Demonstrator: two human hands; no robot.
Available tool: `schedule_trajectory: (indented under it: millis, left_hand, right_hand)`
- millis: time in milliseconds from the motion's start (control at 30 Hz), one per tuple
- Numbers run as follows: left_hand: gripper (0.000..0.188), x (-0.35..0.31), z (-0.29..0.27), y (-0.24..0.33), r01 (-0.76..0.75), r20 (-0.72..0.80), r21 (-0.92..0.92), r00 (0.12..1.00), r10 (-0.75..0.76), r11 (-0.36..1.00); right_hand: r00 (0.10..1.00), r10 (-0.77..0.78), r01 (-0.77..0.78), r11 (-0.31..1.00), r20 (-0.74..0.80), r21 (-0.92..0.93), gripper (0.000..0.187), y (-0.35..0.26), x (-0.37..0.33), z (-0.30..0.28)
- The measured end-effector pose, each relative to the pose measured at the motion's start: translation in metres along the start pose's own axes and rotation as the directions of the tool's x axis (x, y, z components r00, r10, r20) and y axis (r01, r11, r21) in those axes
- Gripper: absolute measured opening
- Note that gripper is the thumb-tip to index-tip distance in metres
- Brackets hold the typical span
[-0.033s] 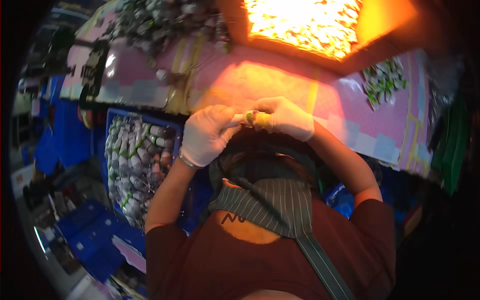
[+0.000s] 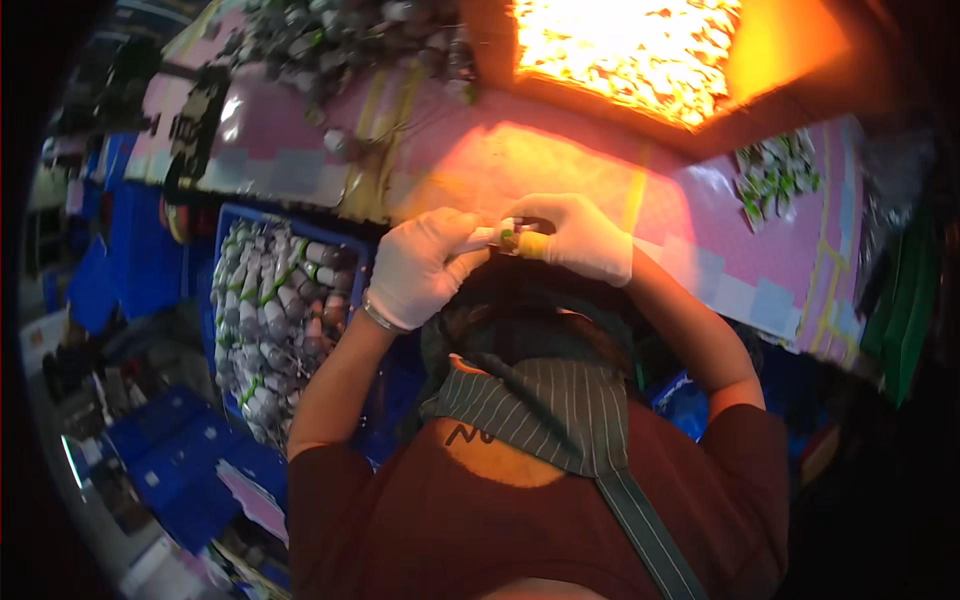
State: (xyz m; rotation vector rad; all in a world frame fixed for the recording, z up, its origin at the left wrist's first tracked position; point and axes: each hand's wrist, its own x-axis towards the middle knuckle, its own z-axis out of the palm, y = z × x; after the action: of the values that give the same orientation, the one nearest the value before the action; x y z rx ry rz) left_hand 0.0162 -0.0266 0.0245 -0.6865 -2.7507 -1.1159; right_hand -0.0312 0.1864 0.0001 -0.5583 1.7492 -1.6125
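Both of my white-gloved hands meet above the front edge of the table, close to my body. My left hand (image 2: 425, 265) is closed, pinching the white end of a small white piece with a green band (image 2: 507, 238). From the other side, the fingers of my right hand (image 2: 585, 240) are closed round its banded end. A yellow band (image 2: 535, 245) shows at the right fingertips; whether it is on the glove or the piece, I cannot tell. The fingers partly hide the held piece.
A blue crate (image 2: 222, 300) of white-and-grey bulb-like pieces with green bands stands left of me. Similar pieces (image 2: 340, 50) are heaped at the table's far left. A brightly lit box (image 2: 780, 60) is at the back, with small green-and-white pieces (image 2: 775, 175) right of it.
The whole scene has shifted slightly to the right in the picture. My hands keep their grip, and the banded end of the piece looks slightly turned between my fingers.
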Motion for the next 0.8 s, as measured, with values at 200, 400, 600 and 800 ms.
schedule_trajectory:
  millis: [200, 400, 600, 800]
  left_hand:
    - [0.033, -0.014, -0.018, 0.005, 0.784, 0.647, -0.611, 0.574, -0.502, 0.108]
    - [0.036, -0.023, -0.009, -0.002, 0.62, 0.588, -0.779, 0.668, -0.457, -0.096]
    - [0.033, -0.086, -0.064, -0.02, 0.7, 0.104, -0.594, 0.555, -0.825, 0.397]
    - [0.036, -0.189, -0.163, -0.039, 0.846, -0.633, 0.055, 0.44, -0.636, 0.531]
  right_hand:
    - [0.834, -0.459, 0.481, 0.331, 0.306, -0.812, 0.013, -0.04, 0.026, 0.0]
    - [0.814, -0.572, 0.435, 0.486, 0.1, -0.758, 0.026, -0.023, 0.038, 0.012]
    - [0.692, -0.716, 0.452, 0.531, -0.094, -0.717, 0.046, -0.003, 0.044, 0.031]
    - [0.846, -0.473, 0.266, 0.774, -0.246, -0.575, 0.036, 0.011, 0.04, 0.025]
